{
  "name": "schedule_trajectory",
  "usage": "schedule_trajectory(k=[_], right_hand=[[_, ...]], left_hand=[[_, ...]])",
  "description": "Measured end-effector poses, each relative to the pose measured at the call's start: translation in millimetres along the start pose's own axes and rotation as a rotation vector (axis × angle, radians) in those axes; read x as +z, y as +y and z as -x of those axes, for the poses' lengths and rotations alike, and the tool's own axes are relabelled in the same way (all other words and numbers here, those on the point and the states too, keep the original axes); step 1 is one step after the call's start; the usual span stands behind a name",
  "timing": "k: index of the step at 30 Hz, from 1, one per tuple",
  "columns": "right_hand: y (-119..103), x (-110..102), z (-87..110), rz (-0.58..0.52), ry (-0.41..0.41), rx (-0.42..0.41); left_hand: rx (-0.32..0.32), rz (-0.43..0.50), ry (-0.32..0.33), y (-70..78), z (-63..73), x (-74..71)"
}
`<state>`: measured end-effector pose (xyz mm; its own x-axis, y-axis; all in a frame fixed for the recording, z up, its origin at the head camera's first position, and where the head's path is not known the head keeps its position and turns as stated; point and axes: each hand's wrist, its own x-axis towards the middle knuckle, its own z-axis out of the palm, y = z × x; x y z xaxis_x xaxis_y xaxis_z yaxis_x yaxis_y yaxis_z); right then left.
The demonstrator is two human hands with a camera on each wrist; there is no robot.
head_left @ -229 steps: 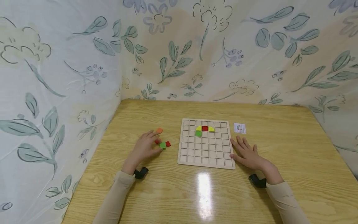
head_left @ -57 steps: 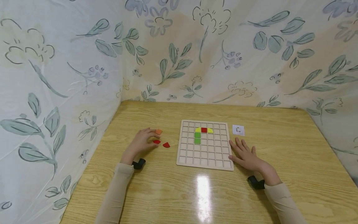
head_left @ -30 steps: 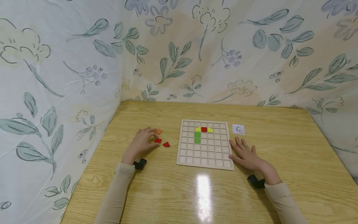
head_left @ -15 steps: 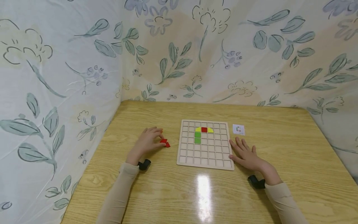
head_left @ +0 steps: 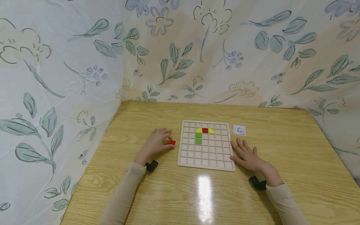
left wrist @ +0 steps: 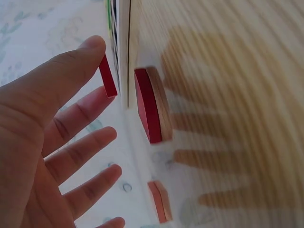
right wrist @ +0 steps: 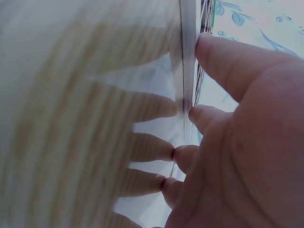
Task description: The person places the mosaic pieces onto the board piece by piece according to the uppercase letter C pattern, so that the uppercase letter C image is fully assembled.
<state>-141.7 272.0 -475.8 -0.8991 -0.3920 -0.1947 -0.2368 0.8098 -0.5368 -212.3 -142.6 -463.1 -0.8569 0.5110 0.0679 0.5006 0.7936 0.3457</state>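
Observation:
My left hand (head_left: 156, 143) pinches a red tile (left wrist: 108, 78) between thumb and index finger, just left of the wooden grid board (head_left: 191, 153); the other fingers are spread. A second red tile (left wrist: 148, 107) lies on the table beneath that hand, with an orange tile (left wrist: 159, 202) farther off in the left wrist view; the hand hides both in the head view. My right hand (head_left: 248, 157) rests flat with straight fingers, thumb and index fingertips at the board's right edge. Set in the grid are a red square (head_left: 205, 130) between two yellow rounded pieces, and two green squares (head_left: 198, 138) below the left one.
A small card (head_left: 239, 130) with a printed grid pattern lies right of the board, beyond the right hand. The wooden table (head_left: 174, 193) meets a floral cloth (head_left: 180, 62) at its back and left side.
The left hand has picked up a red tile and carried it right, towards the board. Since the oldest frame, a second green square has appeared in the grid. The right hand stays put.

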Motion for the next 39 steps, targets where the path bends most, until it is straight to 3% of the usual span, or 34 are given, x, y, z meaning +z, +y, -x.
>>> schedule_trajectory(k=[8, 16, 32, 39], right_hand=[[0.5, 0.6, -0.6, 0.003, 0.001, -0.001], [-0.6, 0.5, -0.7, 0.007, 0.001, -0.003], [-2.0, 0.6, -0.7, 0.007, 0.0, 0.0], [-4.1, -0.8, -0.7, 0.003, -0.005, 0.0]], left_hand=[[0.055, -0.014, 0.008, 9.8, -9.6, 5.8], [0.036, 0.039, -0.041, 20.7, -14.1, 8.2], [0.09, 0.045, -0.058, 36.1, -30.1, 11.2], [0.112, 0.05, -0.095, 40.6, -42.3, 16.3]])
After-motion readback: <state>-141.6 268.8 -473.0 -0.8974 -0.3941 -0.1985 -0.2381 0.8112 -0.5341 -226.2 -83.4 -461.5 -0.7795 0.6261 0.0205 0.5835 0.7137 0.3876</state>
